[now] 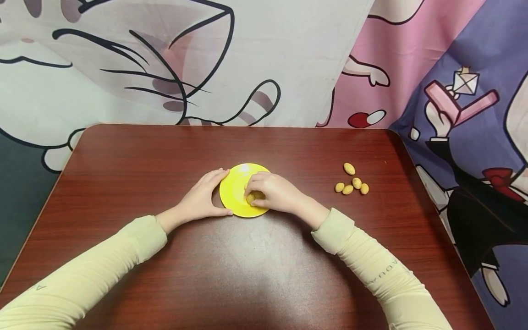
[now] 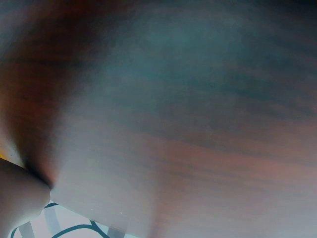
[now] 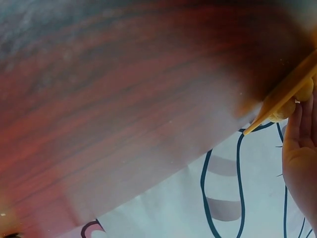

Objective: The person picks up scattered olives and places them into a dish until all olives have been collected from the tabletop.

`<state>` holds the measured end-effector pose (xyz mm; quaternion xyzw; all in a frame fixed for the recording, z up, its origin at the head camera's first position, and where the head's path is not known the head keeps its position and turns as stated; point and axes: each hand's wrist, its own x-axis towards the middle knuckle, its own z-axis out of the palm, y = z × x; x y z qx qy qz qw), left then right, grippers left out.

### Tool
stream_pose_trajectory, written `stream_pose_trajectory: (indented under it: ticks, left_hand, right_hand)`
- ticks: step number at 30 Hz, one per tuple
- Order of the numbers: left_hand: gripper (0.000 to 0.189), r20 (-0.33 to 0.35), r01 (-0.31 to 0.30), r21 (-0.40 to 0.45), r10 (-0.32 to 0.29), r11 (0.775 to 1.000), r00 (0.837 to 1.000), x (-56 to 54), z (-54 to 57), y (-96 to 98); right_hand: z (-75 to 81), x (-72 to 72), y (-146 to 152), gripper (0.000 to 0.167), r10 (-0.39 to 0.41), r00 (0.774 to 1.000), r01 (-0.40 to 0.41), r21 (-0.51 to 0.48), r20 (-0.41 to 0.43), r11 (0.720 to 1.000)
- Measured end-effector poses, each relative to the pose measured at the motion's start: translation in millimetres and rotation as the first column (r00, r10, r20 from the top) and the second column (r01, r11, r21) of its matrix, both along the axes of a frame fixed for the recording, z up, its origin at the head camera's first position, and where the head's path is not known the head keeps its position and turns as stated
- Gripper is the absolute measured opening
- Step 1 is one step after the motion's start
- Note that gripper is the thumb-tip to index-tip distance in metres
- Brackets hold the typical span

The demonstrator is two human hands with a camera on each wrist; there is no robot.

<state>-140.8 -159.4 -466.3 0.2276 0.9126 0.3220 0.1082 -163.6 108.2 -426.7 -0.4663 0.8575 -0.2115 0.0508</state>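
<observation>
A round yellow plate (image 1: 235, 190) lies on the dark red-brown table. At its left rim is my left hand (image 1: 200, 197), thumb and fingers spread wide and fairly straight, fingertips right at the edge. My right hand (image 1: 274, 190) reaches over the plate from the right, fingers curled down around a small yellow-tan oval piece (image 1: 251, 198), like a nut or small fruit. In the right wrist view, several yellow pieces (image 3: 283, 113) show between the plate and the fingers. The hand hides much of what lies there. The left wrist view catches only part of a finger (image 2: 22, 191).
Several loose yellow-tan ovals (image 1: 348, 189) lie to the right of the plate, one (image 1: 349, 168) set a little farther back. The wooden table (image 1: 173, 151) ends at a cartoon-printed cloth (image 1: 305, 55) behind it and on the right.
</observation>
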Motion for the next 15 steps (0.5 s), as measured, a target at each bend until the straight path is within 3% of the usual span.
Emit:
stream_pose_trajectory:
  ticks: [6,15]
  left_hand:
    - [0.115,-0.002,0.000,0.000,0.000,1.000,1.000,0.3,0.3,-0.4]
    - [0.115,0.006,-0.004,-0.005,0.004,1.000,1.000,0.3,0.4,0.4]
  right_hand:
    - [2.4,-0.6,0,0.013,-0.006,1.000,0.006,0.003,0.014,1.000]
    - [4.6,-3.9,12,0.015,-0.057,0.998,0.058,-0.067,0.022,0.996]
